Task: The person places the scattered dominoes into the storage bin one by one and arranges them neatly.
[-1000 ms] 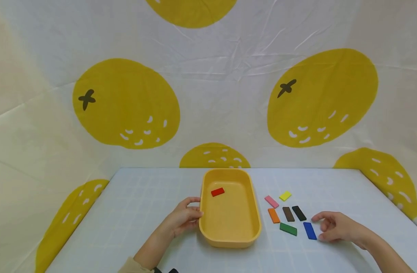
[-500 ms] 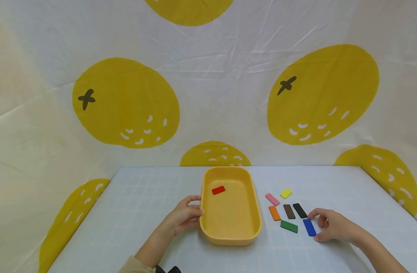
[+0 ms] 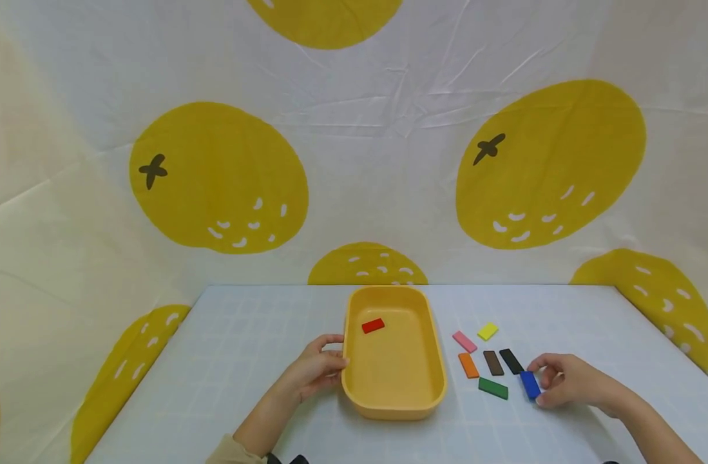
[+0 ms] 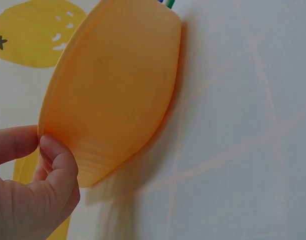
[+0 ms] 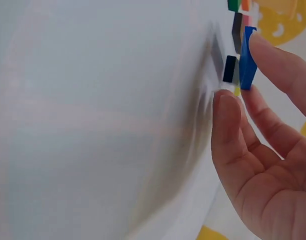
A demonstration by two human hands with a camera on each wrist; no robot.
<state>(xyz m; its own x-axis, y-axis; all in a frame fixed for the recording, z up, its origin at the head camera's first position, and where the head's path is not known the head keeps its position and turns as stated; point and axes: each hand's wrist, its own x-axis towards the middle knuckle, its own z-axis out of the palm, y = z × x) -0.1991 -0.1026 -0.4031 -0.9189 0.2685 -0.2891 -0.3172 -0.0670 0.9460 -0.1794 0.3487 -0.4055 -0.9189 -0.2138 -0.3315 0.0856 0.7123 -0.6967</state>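
My left hand (image 3: pixel 314 368) pinches the left rim of a yellow-orange plastic tray (image 3: pixel 394 377) between thumb and fingers; the left wrist view shows the tray's outer wall (image 4: pixel 113 85) beside these fingers. A red rectangular block (image 3: pixel 373 325) lies inside the tray, toward its far end. On the right, my right hand (image 3: pixel 576 381) holds a flat blue block (image 3: pixel 529 385) by its two ends, thumb at the near end and a finger at the far end. In the right wrist view the blue block (image 5: pixel 248 59) is held off the cloth.
Between tray and right hand lie several flat blocks: pink (image 3: pixel 464 341), yellow (image 3: pixel 487 332), orange (image 3: pixel 468 365), brown (image 3: pixel 493 363), black (image 3: pixel 511 361) and green (image 3: pixel 493 388). The table (image 3: pixel 261 328) wears a pale checked cloth; a fruit-printed curtain (image 3: pixel 382 174) hangs behind.
My right hand has come in from the right, closed thumb and finger on the blue block's ends and tilted it up off the table. The left hand stays on the tray rim.
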